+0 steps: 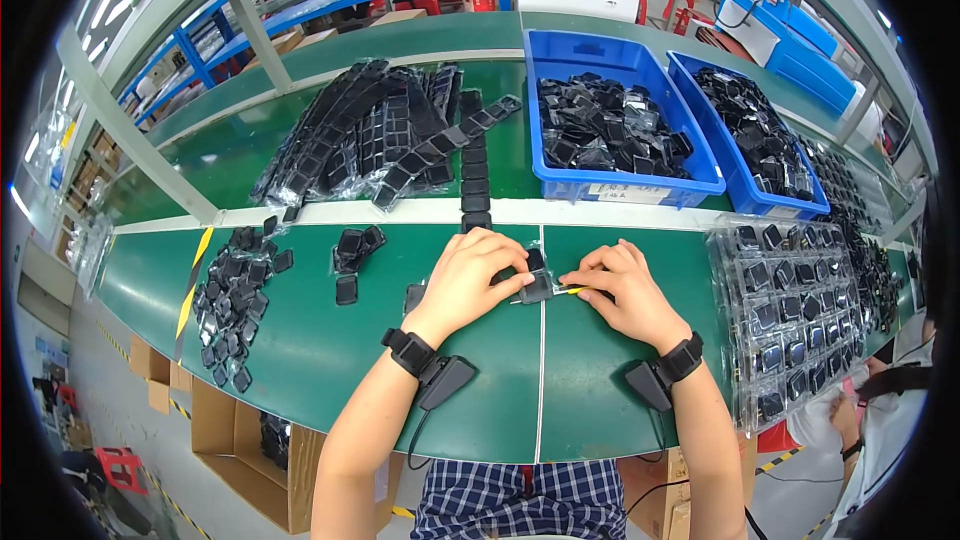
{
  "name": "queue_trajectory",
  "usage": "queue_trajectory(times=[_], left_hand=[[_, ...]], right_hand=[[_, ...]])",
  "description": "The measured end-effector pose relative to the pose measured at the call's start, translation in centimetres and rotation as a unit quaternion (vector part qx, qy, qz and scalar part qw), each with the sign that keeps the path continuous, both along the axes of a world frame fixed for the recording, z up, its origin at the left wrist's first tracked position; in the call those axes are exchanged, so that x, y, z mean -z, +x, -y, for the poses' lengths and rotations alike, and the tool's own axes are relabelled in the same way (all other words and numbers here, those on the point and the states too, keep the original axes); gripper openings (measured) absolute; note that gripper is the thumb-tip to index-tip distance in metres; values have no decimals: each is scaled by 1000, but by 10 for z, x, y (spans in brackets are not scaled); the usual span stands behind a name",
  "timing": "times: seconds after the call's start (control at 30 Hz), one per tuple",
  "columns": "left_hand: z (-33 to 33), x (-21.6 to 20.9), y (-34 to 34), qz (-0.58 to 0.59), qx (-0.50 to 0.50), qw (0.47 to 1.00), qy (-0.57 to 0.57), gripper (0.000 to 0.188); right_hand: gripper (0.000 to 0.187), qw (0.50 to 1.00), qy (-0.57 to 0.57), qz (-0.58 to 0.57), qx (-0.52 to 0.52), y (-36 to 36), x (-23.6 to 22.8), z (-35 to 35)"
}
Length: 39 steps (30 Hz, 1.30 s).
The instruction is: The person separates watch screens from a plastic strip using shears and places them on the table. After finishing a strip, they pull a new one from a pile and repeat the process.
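My left hand (470,275) pinches a black square piece (538,289) against the green table, near the pale line down its middle. Another dark square (535,258) lies just beyond it, partly covered by my fingers. My right hand (625,290) is closed on a slim yellow tool (573,290). Its thin pale tip points left at the square; the exact kind of tool cannot be made out. Beyond my left hand, a strip of black squares (474,170) runs away from me. One more dark piece (414,296) shows partly beside my left wrist.
Loose black squares (232,305) are heaped at the left, with a small group (350,252) nearer the middle. Long bagged strips (365,135) pile up behind. Two blue bins (715,183) of wrapped pieces stand at the back right. Clear trays (795,315) line the right edge.
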<state>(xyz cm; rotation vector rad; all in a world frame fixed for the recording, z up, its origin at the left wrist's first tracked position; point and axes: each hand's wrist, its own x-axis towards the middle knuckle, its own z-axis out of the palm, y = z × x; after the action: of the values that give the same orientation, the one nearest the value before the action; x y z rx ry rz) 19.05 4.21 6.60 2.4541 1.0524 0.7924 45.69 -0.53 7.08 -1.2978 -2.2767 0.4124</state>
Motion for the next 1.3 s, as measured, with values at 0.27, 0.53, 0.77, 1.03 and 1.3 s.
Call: queue_trajectory(times=[0.27,0.53,0.77,1.03,1.3], left_hand=[[-3,2,9,3,-29,999,-17,14],[-5,3,6,8,-17,999,-39,13],[-13,5,-19,61,-11,993,-97,11],[0,-17,-27,-20,-28,999,23,25],[4,-8,-7,-33,17,999,4,32]], right_hand=[[27,1000,10,3,9,-3,10,-7],[24,1000,-17,22,-1,14,7,-14],[27,998,-47,-11,35,29,-4,-6],[28,997,13,-5,76,14,11,-6],[31,999,-5,9,31,4,4,-3]])
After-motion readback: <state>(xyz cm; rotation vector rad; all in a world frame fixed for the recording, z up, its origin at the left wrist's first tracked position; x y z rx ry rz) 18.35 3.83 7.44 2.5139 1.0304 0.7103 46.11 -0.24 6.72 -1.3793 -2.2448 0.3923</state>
